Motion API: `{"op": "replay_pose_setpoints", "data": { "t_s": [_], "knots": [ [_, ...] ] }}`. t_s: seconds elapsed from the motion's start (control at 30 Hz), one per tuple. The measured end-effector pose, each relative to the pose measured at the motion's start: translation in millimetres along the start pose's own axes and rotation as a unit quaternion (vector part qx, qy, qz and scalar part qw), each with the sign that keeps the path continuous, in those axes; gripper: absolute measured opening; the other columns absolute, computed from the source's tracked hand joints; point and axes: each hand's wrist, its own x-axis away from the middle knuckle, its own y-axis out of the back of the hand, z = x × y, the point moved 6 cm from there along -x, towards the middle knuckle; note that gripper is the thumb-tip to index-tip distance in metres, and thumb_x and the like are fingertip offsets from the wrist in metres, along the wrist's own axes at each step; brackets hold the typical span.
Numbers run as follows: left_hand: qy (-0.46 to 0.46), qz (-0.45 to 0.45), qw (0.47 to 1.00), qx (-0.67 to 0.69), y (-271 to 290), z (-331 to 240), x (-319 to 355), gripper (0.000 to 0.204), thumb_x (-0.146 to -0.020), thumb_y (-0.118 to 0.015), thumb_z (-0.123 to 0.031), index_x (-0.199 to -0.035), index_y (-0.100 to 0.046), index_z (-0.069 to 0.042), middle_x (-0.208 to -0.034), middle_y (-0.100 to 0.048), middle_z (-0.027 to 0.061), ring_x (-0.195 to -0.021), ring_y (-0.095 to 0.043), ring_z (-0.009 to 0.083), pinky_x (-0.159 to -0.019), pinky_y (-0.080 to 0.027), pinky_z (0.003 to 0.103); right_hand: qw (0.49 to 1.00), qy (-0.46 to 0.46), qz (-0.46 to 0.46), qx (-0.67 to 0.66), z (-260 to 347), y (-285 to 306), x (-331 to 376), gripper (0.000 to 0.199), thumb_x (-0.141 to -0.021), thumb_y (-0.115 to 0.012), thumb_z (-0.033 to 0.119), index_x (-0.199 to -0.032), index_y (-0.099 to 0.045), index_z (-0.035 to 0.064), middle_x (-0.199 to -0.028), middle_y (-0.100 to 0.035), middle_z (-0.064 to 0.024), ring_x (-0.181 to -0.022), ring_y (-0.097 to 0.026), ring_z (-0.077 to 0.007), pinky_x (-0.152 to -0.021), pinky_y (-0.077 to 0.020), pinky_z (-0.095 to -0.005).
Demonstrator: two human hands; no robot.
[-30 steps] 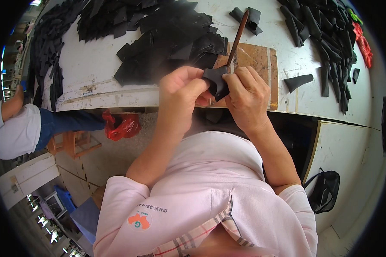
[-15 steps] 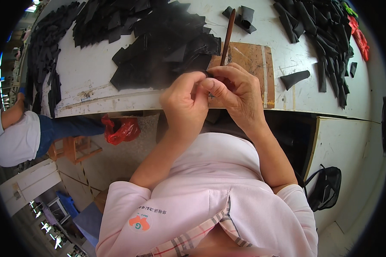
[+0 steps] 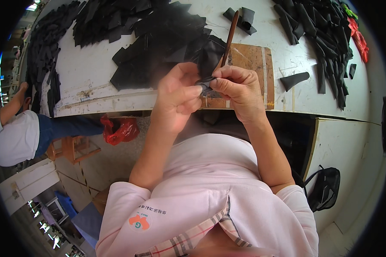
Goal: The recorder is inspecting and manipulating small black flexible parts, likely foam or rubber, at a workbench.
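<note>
A black fabric piece (image 3: 209,58) is held up between my two hands at the table's near edge. My right hand (image 3: 240,88) pinches its near edge between thumb and forefinger. My left hand (image 3: 178,92) has its thumb against the same edge, its other fingers curled behind. Just beyond my right hand, a brown tapered wooden stick (image 3: 230,36) rises at a slant; its lower end is hidden. Under the hands and to their right lies a worn brown board (image 3: 255,64) on the white table (image 3: 128,95).
Flat black pieces (image 3: 154,51) lie heaped left of the board. Tube-shaped black pieces (image 3: 321,47) pile up at right, with a single one (image 3: 294,80) nearer the board. At far left another person (image 3: 15,135) works beside a red plastic bag (image 3: 120,129). A black bag (image 3: 326,188) hangs at right.
My hands have moved slightly apart, and the left has turned and opened its curl. The black fabric piece, mostly hidden before, now shows between them. The other person's arms have shifted.
</note>
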Motion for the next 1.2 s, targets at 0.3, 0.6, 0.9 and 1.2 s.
{"op": "replay_pose_setpoints", "data": {
  "t_s": [0.3, 0.6, 0.9, 1.2],
  "knots": [
    [-0.381, -0.145, 0.765, -0.498, -12, -23, 12, 0.028, -0.069, -0.05, 0.01, -0.097, -0.051, 0.004, -0.081, -0.059, 0.0085, -0.056, -0.055, 0.0083, -0.051, -0.042, 0.018, 0.959, -0.087, 0.169, -0.211, -17, -28, -1, 0.013, -0.082, -0.06, 0.017, -0.077, -0.056, 0.0056, -0.068, -0.053, 0.0024, -0.056, -0.042, -0.0047, -0.049, -0.0348, -0.0178],
    [0.058, 0.248, 0.967, -0.015, -39, -9, 20, 0.04, -0.066, -0.053, 0.006, -0.106, -0.047, 0.004, -0.091, -0.057, 0.0089, -0.081, -0.057, 0.0111, -0.063, -0.044, 0.018, 0.967, 0.165, 0.144, -0.134, 21, -27, 13, 0.02, -0.081, -0.061, 0.017, -0.07, -0.052, 0.0021, -0.082, -0.054, -0.0047, -0.07, -0.048, -0.0075, -0.061, -0.0415, -0.0189],
    [-0.382, -0.006, 0.829, -0.408, -67, -30, 21, 0.015, -0.081, -0.056, 0.002, -0.096, -0.054, 0.001, -0.086, -0.058, 0.0062, -0.073, -0.053, 0.0067, -0.057, -0.046, 0.017, 0.9, 0.379, 0.009, 0.213, 83, -26, 22, 0.014, -0.084, -0.055, 0.01, -0.075, -0.05, 0.0, -0.081, -0.056, -0.0076, -0.075, -0.051, -0.0138, -0.067, -0.0416, -0.0231],
    [-0.174, 0.012, 0.98, -0.094, -72, -42, -13, 0.013, -0.08, -0.057, 0.001, -0.093, -0.054, -0.001, -0.071, -0.057, 0.0045, -0.043, -0.04, 0.001, -0.037, -0.028, 0.015, 0.91, 0.31, -0.046, 0.271, 119, -34, 14, 0.01, -0.082, -0.056, 0.007, -0.076, -0.052, 0.0001, -0.068, -0.051, -0.0045, -0.052, -0.039, -0.0113, -0.049, -0.0339, -0.0229]
  ]
}}
